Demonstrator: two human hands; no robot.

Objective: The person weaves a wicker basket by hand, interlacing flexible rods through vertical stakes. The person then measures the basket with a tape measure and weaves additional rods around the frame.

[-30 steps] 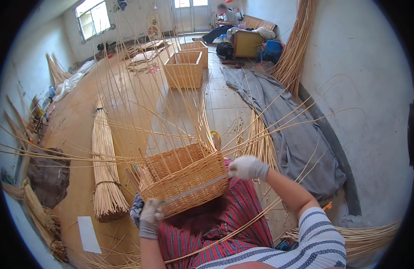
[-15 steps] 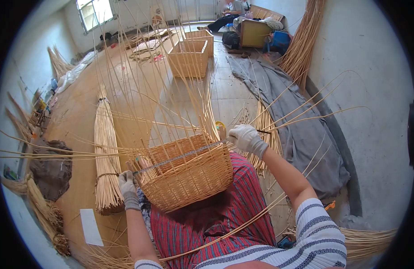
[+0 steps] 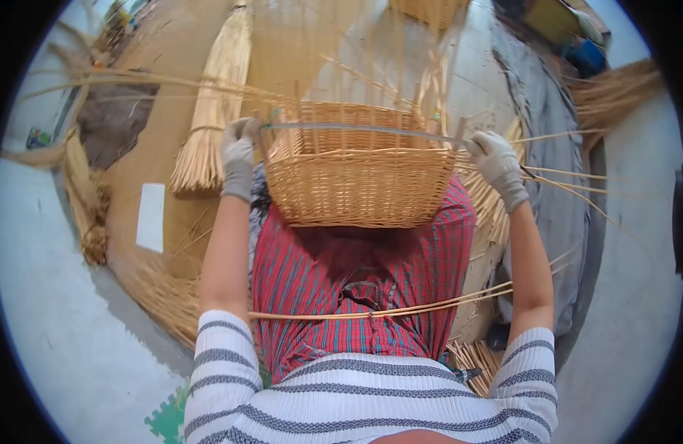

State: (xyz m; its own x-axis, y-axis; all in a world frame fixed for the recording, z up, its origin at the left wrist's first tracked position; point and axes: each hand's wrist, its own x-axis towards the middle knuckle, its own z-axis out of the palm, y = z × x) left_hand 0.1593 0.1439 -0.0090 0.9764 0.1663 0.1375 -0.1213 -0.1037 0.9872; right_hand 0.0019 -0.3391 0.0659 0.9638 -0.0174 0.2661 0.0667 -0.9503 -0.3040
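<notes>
A half-woven wicker basket (image 3: pixel 356 189) rests on my lap over a red plaid cloth (image 3: pixel 312 274), with upright stakes rising from its rim. A thin grey measuring tape (image 3: pixel 356 129) stretches across its top from side to side. My left hand (image 3: pixel 239 152), in a pale glove, pinches the tape's end by the left corner. In a matching glove, my right hand (image 3: pixel 497 163) grips the other end by the right corner. Something dark and thin sticks out beside the right wrist; I cannot tell what it is.
A tied bundle of wicker rods (image 3: pixel 216 96) lies left of the basket, near a white sheet (image 3: pixel 150 217). Grey cloth (image 3: pixel 541 126) and loose rods (image 3: pixel 497 200) are on the right. Another basket (image 3: pixel 430 10) stands ahead. Long rods extend sideways from the basket.
My view has tilted down. The basket now sits level and square to me instead of slanting up to the right. Both hands still hold the tape across it.
</notes>
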